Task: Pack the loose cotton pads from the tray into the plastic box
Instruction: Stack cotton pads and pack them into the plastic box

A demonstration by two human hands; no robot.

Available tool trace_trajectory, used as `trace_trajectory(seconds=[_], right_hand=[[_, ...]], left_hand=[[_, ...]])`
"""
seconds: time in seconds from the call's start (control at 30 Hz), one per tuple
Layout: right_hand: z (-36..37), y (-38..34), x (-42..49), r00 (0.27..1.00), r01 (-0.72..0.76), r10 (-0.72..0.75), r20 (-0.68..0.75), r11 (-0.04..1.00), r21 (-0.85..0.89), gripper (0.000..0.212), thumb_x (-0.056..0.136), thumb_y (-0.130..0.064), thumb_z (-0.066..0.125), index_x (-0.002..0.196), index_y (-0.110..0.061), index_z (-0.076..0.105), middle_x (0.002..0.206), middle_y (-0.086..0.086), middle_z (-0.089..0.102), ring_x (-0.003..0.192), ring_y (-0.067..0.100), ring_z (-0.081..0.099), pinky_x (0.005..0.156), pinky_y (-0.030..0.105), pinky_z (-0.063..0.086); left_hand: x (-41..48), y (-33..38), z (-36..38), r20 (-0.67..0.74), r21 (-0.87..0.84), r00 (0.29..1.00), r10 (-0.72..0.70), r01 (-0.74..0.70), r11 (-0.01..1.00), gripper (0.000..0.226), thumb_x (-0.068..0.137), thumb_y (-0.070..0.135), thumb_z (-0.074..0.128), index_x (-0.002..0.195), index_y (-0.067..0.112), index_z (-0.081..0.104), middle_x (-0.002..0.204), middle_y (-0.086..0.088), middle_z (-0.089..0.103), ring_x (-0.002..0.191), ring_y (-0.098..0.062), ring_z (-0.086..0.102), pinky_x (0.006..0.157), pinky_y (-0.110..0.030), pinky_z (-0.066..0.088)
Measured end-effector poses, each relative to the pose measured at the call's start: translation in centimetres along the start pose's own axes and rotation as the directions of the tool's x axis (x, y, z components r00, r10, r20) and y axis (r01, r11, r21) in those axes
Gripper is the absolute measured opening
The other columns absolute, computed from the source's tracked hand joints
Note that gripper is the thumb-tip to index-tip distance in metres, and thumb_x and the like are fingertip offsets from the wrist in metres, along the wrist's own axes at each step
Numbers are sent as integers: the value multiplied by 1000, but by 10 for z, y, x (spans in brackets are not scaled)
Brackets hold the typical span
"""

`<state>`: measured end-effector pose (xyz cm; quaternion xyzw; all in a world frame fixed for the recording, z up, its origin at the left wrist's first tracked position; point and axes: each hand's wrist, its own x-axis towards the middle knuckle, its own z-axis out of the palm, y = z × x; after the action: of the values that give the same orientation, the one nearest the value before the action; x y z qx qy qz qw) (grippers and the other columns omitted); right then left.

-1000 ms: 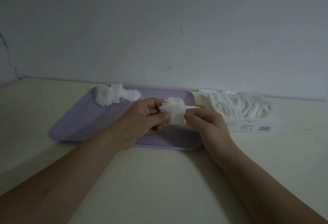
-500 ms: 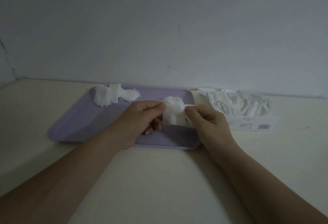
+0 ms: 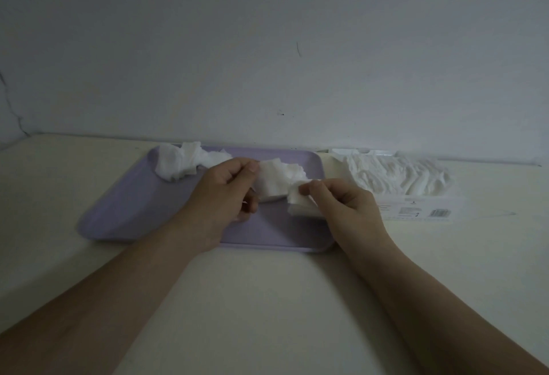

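Items on the desk [image 3: 267, 300]:
- Tray [image 3: 142, 214]: 1.
- Plastic box [image 3: 416, 211]: 1.
- Hands: 2, the left hand [image 3: 219, 196] and the right hand [image 3: 347, 208].
- Cotton pad groups: 4.
  - Loose heap [image 3: 181, 160] in the tray's far left corner.
  - Bundle [image 3: 276, 180] pinched by the left hand.
  - Smaller bundle [image 3: 300, 208] pinched by the right hand.
  - Packed row [image 3: 395, 172] in the box.

Individual pads per group cannot be counted.

Legible text: none. Plastic box [image 3: 389, 200], front wall: one white label [image 3: 416, 211] bearing a barcode [image 3: 441, 213] and several blocks of small print. All of it is too small and dim to read.
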<state>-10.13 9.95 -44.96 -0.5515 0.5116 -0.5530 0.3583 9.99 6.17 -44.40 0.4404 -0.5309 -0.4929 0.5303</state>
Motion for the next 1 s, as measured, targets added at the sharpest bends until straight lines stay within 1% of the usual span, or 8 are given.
trace_trajectory(seconds=[0.07,0.13,0.4,0.47,0.6,0.7,0.8,1.0], right_hand=[[0,-2,0,999,4,-5,36,1000,29,21,97,-26,66,86,-18,82,95,-4,78,95,7,70,81,21,48],[-1,-4,-1,997,-2,-5,77,996,95,22,97,-25,66,87,-14,82,96,-2,79,94,3,70,81,14,49],[-2,-2,1,987,-46,18,159,983,176,21,88,2,66,83,-11,82,102,-1,75,101,8,68,87,21,44],[-2,-2,1,987,-58,38,155,991,121,17,91,-17,68,82,-16,83,102,-2,76,102,10,68,89,25,43],[-3,1,2,981,-88,70,182,992,93,44,94,-52,58,90,-15,80,98,-1,79,104,20,71,97,38,47],[-1,2,2,984,-26,12,178,997,74,40,94,-45,64,86,-8,78,96,-1,76,97,13,68,92,35,45],[0,5,2,986,53,-58,155,998,33,30,97,-28,66,78,-6,75,99,5,74,92,10,66,87,30,44],[-1,4,1,989,119,-98,108,971,-207,33,102,-30,58,77,-11,70,69,-16,62,67,1,53,64,20,40]], left_hand=[[-2,0,2,87,37,996,6,-10,999,23,108,20,50,104,10,70,56,-9,53,44,-10,44,43,-20,27],[-3,-1,3,131,85,991,18,-29,996,23,108,19,51,101,15,72,58,-9,56,46,-10,46,43,-20,30],[-1,-1,2,127,64,992,24,-32,997,23,107,21,52,102,20,75,61,-8,56,51,-11,48,45,-21,30],[-2,1,2,146,37,988,43,-49,998,23,107,21,51,110,16,73,61,-5,57,51,-10,48,46,-21,29],[-4,1,2,173,77,981,88,-103,992,24,107,21,52,111,20,75,70,-10,61,59,-15,50,46,-21,33],[-4,-1,2,190,111,976,102,-124,986,23,106,24,54,109,26,77,79,-17,62,64,-18,50,48,-22,36],[-5,-1,3,191,115,977,90,-114,987,24,107,24,54,109,28,77,79,-11,64,64,-16,52,48,-20,38],[-3,0,2,109,111,990,92,-104,988,25,106,22,55,105,28,79,71,-8,65,64,-17,50,46,-21,36]])
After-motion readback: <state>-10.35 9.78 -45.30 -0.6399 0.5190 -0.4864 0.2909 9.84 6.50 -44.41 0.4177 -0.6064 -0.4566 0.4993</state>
